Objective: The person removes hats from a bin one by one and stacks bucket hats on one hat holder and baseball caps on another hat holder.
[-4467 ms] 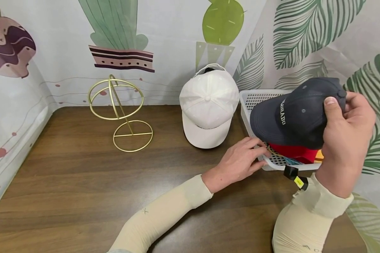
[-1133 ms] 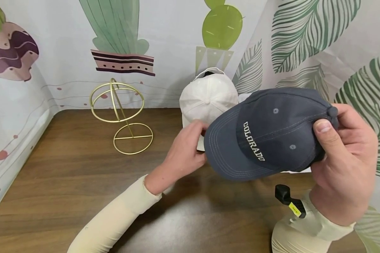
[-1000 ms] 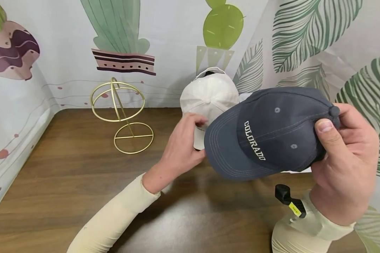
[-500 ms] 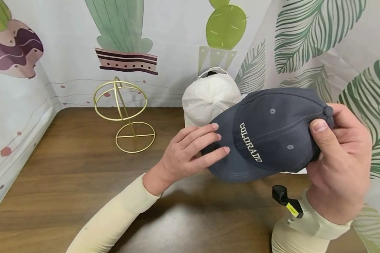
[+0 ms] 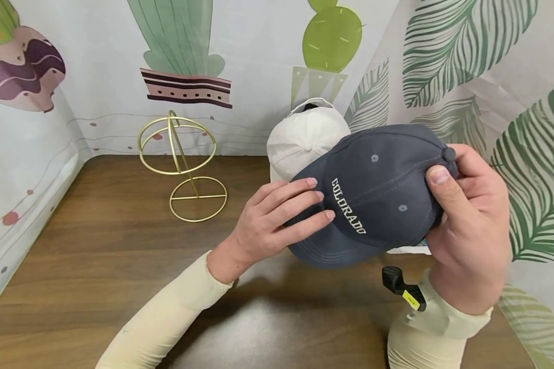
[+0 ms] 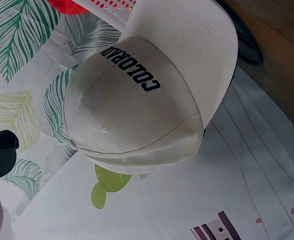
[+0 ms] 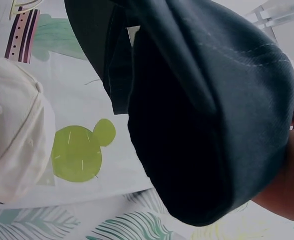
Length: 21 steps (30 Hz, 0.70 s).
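In the head view, my right hand grips the dark blue baseball cap at the back of its crown, thumb beside the top button. Its brim points left, with white COLORADO lettering on the front. My left hand holds that brim, fingers spread over the top and thumb hidden beneath. The right wrist view looks at the cap's dark underside. Behind it, a white baseball cap sits at the back of the table; its own COLORADO lettering shows in the left wrist view.
A gold wire hat stand with a ring base is at the back left of the wooden table. The blue cap mostly hides a white plastic basket on the right. A printed cloth hangs behind.
The blue cap has come up out of the basket and leftward in my right hand. My left hand has gone from the basket edge, past the white cap, onto the blue cap's brim.
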Each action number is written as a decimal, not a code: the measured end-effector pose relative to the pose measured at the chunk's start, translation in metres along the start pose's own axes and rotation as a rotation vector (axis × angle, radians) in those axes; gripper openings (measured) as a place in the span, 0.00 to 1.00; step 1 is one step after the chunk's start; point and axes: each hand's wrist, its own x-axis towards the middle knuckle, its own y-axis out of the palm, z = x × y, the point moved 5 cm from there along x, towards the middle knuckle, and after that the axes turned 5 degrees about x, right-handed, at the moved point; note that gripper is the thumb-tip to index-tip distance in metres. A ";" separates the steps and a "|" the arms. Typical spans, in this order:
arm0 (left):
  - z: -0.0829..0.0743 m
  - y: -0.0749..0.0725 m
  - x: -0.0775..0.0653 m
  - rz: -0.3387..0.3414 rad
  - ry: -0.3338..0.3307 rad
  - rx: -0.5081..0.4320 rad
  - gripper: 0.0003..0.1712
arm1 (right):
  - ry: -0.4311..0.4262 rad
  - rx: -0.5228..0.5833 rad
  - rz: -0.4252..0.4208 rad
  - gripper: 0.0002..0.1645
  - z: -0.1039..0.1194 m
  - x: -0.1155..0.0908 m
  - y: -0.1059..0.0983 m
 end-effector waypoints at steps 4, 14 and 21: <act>0.001 -0.002 0.000 0.003 0.032 -0.013 0.22 | 0.005 0.008 -0.007 0.10 -0.003 0.003 0.001; 0.005 -0.005 0.002 0.017 0.036 -0.006 0.21 | 0.022 0.030 -0.027 0.09 -0.007 0.008 0.002; 0.005 -0.006 0.003 0.027 0.040 -0.027 0.21 | 0.034 0.015 -0.036 0.10 -0.008 0.008 -0.003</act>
